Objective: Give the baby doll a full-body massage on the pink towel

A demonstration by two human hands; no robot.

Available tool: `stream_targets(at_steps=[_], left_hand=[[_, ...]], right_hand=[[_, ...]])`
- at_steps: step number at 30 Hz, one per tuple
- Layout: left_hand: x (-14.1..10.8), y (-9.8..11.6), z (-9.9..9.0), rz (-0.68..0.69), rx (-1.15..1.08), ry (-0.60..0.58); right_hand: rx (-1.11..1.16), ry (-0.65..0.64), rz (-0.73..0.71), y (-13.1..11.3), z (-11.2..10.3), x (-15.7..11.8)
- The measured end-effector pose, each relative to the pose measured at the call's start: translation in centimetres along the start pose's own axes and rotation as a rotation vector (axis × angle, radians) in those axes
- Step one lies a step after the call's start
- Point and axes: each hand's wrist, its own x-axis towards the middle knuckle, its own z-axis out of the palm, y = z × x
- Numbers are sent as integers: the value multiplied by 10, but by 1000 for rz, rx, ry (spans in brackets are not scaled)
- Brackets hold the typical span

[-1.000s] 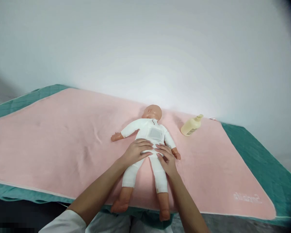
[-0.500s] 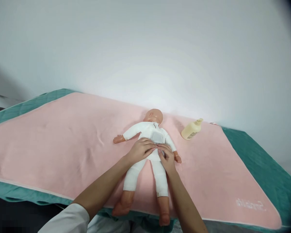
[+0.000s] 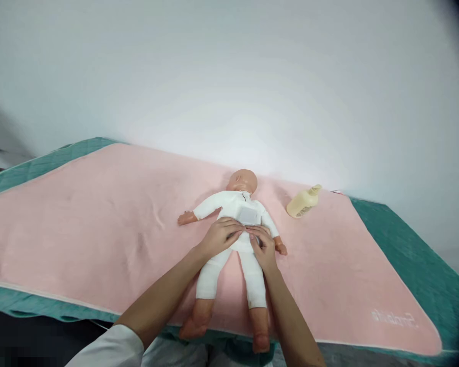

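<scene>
A baby doll (image 3: 248, 265) with a white cloth body lies stretched out, its bare head away from me and its feet at the near edge. A grey-white rectangular panel (image 3: 248, 215) shows on its torso. Just below that panel, my left hand (image 3: 222, 237) rests on the doll with its fingers together and slightly bent, thumb apart. My right hand (image 3: 263, 244) lies opposite in a like pose, and the fingertips of both hands nearly meet at the middle. Neither hand is wrapped round anything that I can see; what lies under the fingers is hidden.
A pale yellow pump bottle (image 3: 304, 202) stands right of the doll. Under everything lies a pink mat (image 3: 99, 219) over a green quilted cover (image 3: 413, 244). A white wall (image 3: 229, 76) rises behind the far edge.
The view has shifted very slightly. Both hands keep their place on the doll, with at most a small movement of the fingers.
</scene>
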Motion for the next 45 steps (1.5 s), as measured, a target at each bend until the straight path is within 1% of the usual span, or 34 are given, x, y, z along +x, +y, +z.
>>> stream_targets(at_steps=[5, 8, 10, 15, 18, 24, 29, 35, 38, 40, 42, 45], left_hand=[[-4, 2, -1, 67, -32, 86], [-4, 2, -3, 80, -22, 105], [-5, 2, -4, 67, 10, 106], [-6, 2, -4, -18, 124, 68], [-6, 1, -3, -47, 152, 32], [-5, -2, 0, -110, 165, 14], [-4, -1, 1, -142, 136, 22], [-2, 4, -7, -196, 72, -10], [5, 6, -14, -259, 34, -5], [16, 7, -18, -271, 50, -4], [30, 8, -21, -257, 87, -44], [48, 6, -21, -225, 155, -136]], right_hand=[[44, 49, -43, 2, -2, -1], [14, 77, -43, 5, -4, -1], [-8, 60, -34, 5, -6, -1], [-12, -61, -18, 3, -6, 1], [-6, -98, -11, 3, -5, 2], [-15, -96, 25, 6, -4, 2], [-12, -106, 49, 5, -4, 4], [30, -103, 51, 4, -7, 5], [81, -46, 57, 6, -7, 13], [97, -22, 54, 9, -5, 25], [82, -32, 48, 11, -3, 41], [12, -76, 22, 15, 1, 64]])
